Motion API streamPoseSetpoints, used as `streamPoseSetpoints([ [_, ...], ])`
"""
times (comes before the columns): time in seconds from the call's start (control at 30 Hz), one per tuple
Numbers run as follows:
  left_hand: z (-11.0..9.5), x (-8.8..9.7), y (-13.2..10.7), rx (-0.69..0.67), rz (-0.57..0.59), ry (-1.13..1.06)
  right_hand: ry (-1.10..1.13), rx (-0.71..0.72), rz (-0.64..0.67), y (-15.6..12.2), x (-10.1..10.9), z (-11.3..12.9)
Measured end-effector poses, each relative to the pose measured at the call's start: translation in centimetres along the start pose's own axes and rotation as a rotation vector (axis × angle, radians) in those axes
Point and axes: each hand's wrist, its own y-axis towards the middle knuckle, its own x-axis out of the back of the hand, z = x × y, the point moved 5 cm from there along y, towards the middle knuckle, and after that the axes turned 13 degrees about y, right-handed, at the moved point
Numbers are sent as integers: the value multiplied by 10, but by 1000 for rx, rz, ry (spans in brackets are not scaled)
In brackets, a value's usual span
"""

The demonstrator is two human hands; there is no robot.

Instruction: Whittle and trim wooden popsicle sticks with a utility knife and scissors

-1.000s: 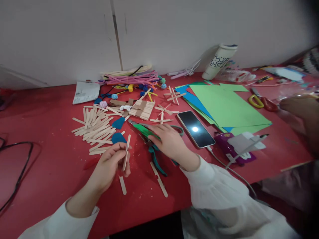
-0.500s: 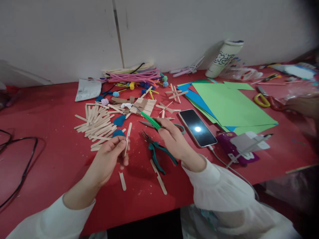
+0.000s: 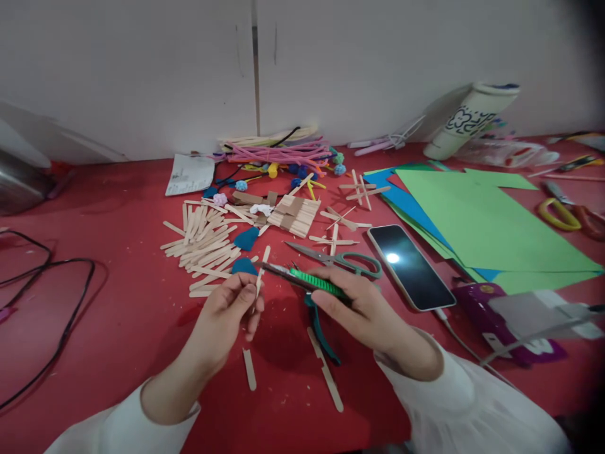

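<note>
Wooden stick (image 3: 265,255): pinched in the left hand (image 3: 231,306), above the counter (image 3: 123,277).
Green cutter (image 3: 317,282): gripped by the right hand (image 3: 362,306), tip at the stick, contact unclear.
Room: counter surface shows between stick pile (image 3: 205,246) and black cable (image 3: 89,284).
Front edge (image 3: 373,443): just visible between the sleeves (image 3: 142,419).
Tumbler (image 3: 466,123): by the wall (image 3: 142,75), contents hidden.

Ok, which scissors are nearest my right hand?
The scissors with grey-green handles, left of the phone; the red-and-yellow-handled pair lies far right.
</note>
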Motion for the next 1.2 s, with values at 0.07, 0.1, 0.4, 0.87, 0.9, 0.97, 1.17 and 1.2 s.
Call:
streamPoseSetpoints([
  [0.07, 1, -2, 0, 52, 38, -141, -89, 47, 47, -1, -5, 5],
  [0.1, 1, -3, -1, 71, 52, -191, -153, 71, 58, -2, -8, 7],
  [0.4, -2, 0, -3, 72, -18, -260, -376, 205, -20, -4, -11, 14],
  [0.87, -3, 5, -6, -27, -49, -115, -184, 219, 0, -4, -10, 15],
  [0.9, -3, 6, -6, -27, -55, -108, -171, 224, -2, -4, -10, 15],
  [0.97, -2, 8, -5, -21, -69, -95, -153, 231, -9, -4, -10, 15],
  [1.17, -3, 7, -5, -12, -39, -94, -80, 188, 6, -3, -10, 15],
  [1.2, -3, 6, -5, -7, -31, -96, -69, 166, 19, -3, -10, 14],
])
